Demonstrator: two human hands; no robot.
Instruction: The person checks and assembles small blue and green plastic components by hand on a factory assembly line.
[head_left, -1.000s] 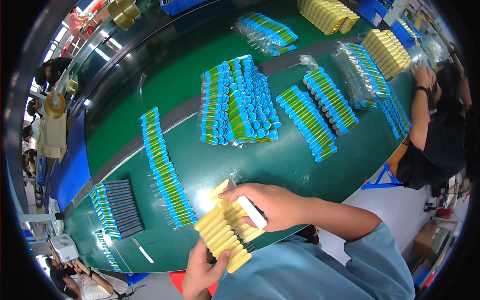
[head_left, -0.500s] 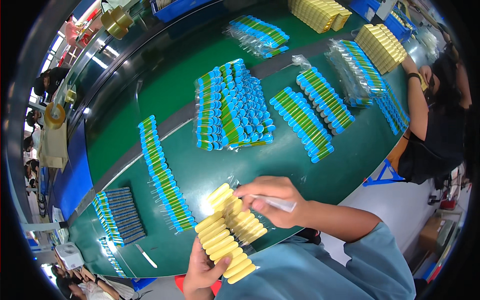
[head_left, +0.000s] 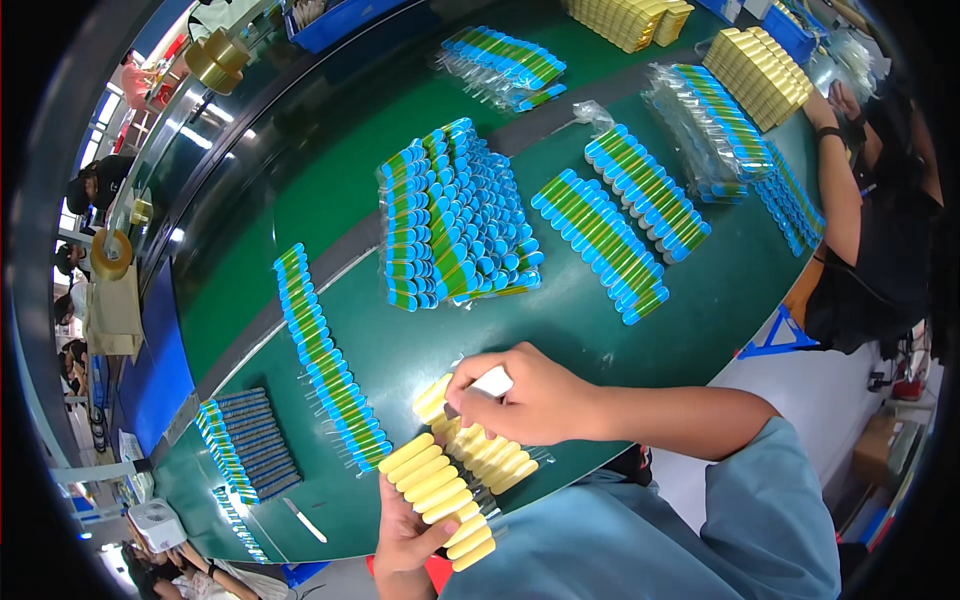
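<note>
Handle swung round: half a second ago the white tool [head_left: 493, 382] pointed back toward the wrist, and now its white end sticks up from the right hand [head_left: 535, 398]. That hand's grip is closed around the tool, above the upper part of the yellow pieces [head_left: 428, 482]. These form two slanting rows, side by side, at the near edge of a green table [head_left: 480, 330]. The left hand [head_left: 405, 535] has its grip clamped on the lower end of the left row, thumb on top. To the left on the table lie a long blue-and-green strip [head_left: 330, 355], a spare tool [head_left: 305, 522] with a white handle and a grey bundle [head_left: 255, 445]. Beyond the hands is a large blue-and-green pile [head_left: 455, 220]. Farther right, a co-worker's arm [head_left: 840, 195] reaches beside a yellow stack [head_left: 755, 78].
</note>
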